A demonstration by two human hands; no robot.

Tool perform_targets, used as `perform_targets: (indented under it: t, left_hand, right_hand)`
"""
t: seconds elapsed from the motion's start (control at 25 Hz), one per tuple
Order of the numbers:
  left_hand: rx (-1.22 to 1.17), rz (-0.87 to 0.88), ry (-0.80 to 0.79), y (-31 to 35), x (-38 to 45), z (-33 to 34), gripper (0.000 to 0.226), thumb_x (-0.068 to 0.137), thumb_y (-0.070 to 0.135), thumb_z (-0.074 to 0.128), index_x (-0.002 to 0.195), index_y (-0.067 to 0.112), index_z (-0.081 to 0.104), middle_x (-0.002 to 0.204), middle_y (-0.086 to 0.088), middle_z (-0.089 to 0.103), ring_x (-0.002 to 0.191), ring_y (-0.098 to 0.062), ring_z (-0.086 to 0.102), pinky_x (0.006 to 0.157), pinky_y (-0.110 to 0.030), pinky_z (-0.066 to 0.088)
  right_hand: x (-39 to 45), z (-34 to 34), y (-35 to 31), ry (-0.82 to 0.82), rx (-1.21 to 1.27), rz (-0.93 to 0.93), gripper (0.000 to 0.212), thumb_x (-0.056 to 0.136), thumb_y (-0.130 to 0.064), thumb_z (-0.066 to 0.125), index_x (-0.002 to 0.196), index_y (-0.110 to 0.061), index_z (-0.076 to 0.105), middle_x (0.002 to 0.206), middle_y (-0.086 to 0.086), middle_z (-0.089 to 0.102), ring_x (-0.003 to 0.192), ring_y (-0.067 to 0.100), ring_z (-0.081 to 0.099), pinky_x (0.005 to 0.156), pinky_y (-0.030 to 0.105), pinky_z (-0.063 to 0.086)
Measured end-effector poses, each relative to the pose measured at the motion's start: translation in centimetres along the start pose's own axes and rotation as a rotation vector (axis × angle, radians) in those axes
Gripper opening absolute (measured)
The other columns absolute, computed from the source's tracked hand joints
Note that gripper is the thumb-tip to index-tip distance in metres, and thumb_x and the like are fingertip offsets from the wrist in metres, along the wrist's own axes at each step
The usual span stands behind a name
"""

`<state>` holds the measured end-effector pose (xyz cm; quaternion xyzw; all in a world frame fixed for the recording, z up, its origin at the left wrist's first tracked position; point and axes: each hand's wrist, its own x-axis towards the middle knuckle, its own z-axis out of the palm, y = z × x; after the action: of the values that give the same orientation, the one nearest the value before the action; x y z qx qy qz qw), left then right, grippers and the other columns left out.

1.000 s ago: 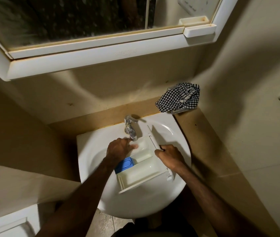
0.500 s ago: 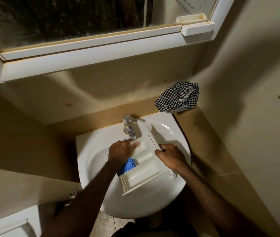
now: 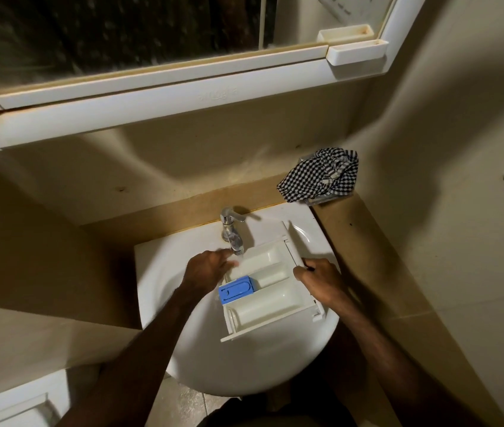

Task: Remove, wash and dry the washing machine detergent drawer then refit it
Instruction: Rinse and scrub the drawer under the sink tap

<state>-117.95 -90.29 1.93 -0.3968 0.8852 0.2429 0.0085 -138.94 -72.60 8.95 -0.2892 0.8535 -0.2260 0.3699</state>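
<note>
The white detergent drawer lies across the white sink, under the chrome tap. A blue insert sits in its left compartment. My right hand grips the drawer's front panel at the right. My left hand is at the drawer's far left corner just below the spout, its fingers blurred and reaching into the back compartment. A thin stream of water seems to fall from the spout there.
A black-and-white checked cloth lies on a holder at the back right of the brown counter. A mirror cabinet overhangs the sink. Walls close in on both sides.
The blue insert is now uncovered as my left hand has shifted up toward the spout. My right hand keeps its grip on the front panel.
</note>
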Motion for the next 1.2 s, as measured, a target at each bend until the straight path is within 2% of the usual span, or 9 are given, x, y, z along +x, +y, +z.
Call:
perform_targets:
  t: [0.16,0.24,0.36,0.48,0.64,0.76,0.84,1.0,1.2]
  left_hand:
    - [0.092,-0.222,0.042,1.3,-0.3,0.4,0.066,0.088,0.079,0.047,0.127,0.03,0.067,0.1,-0.004,0.077,0.088,-0.024,0.068,0.07,-0.029,0.045]
    - [0.049,-0.251,0.022,1.6,0.0,0.9,0.07,0.085,0.082,0.049,0.126,0.029,0.068,0.096,-0.004,0.077,0.081,-0.021,0.066,0.072,-0.03,0.05]
    - [-0.408,-0.143,-0.013,0.3,-0.5,1.7,0.038,0.093,0.056,0.064,0.107,0.022,0.072,0.083,0.003,0.074,0.068,-0.015,0.062,0.068,-0.037,0.053]
    - [-0.99,-0.305,0.055,-0.9,-1.0,2.6,0.006,0.092,0.019,0.075,0.098,0.016,0.074,0.072,-0.001,0.072,0.07,-0.029,0.065,0.067,-0.042,0.059]
    - [-1.111,-0.43,0.125,0.2,-0.6,3.1,0.022,0.082,0.017,0.084,0.102,0.008,0.079,0.073,-0.009,0.073,0.065,-0.028,0.062,0.067,-0.036,0.058]
    - [-1.107,-0.479,0.193,1.1,-0.3,3.6,0.017,0.076,0.023,0.089,0.089,0.018,0.079,0.076,0.0,0.075,0.065,-0.021,0.062,0.066,-0.034,0.057]
    - [-1.096,-0.522,0.233,1.3,0.0,3.8,0.021,0.074,0.026,0.091,0.091,0.02,0.078,0.079,0.002,0.077,0.068,-0.019,0.065,0.069,-0.036,0.06]
    - [-1.241,-0.587,0.142,1.4,-0.1,3.5,0.028,0.087,0.017,0.081,0.111,0.007,0.075,0.077,-0.008,0.071,0.069,-0.019,0.063,0.067,-0.03,0.063]
    - [-1.448,-0.721,0.083,1.0,-1.1,4.2,0.01,0.096,0.014,0.069,0.106,0.016,0.07,0.1,-0.005,0.074,0.089,-0.019,0.066,0.083,-0.032,0.058]
  right_hand:
    - [0.0,-0.1,-0.4,0.008,-0.025,0.034,0.026,0.081,-0.037,0.062,0.062,-0.02,0.06,0.047,-0.011,0.052,0.059,0.018,0.054,0.06,0.031,0.038]
    - [-0.1,-0.1,-0.6,-0.013,-0.034,0.04,0.028,0.079,-0.042,0.061,0.068,-0.017,0.065,0.054,-0.006,0.059,0.062,0.02,0.061,0.062,0.031,0.042]
    - [0.2,-1.4,-0.5,-0.025,0.019,0.031,0.039,0.068,-0.05,0.058,0.079,-0.016,0.074,0.069,-0.001,0.073,0.074,0.024,0.072,0.069,0.039,0.058]
    - [0.4,-2.6,-0.2,0.008,0.055,0.031,0.045,0.066,-0.047,0.061,0.081,-0.008,0.075,0.071,0.005,0.075,0.069,0.027,0.072,0.061,0.036,0.054]
    - [0.4,-3.1,-0.1,0.036,0.027,0.046,0.037,0.078,-0.04,0.067,0.069,-0.005,0.072,0.057,-0.003,0.067,0.058,0.019,0.064,0.057,0.026,0.043]
    - [0.5,-3.4,-0.1,0.024,0.043,0.058,0.034,0.081,-0.039,0.069,0.066,-0.01,0.073,0.061,-0.005,0.07,0.063,0.018,0.067,0.056,0.024,0.043]
    - [0.7,-3.8,0.0,0.014,0.078,0.063,0.031,0.083,-0.037,0.07,0.07,-0.009,0.075,0.063,-0.005,0.072,0.064,0.017,0.068,0.057,0.023,0.043]
    - [0.9,-3.5,0.5,0.013,0.104,0.062,0.032,0.085,-0.035,0.069,0.074,-0.005,0.076,0.064,-0.002,0.074,0.064,0.017,0.069,0.059,0.023,0.045]
    - [0.9,-2.9,1.1,0.02,0.15,0.062,0.032,0.082,-0.036,0.067,0.073,-0.006,0.075,0.072,0.005,0.076,0.071,0.025,0.073,0.064,0.03,0.049]
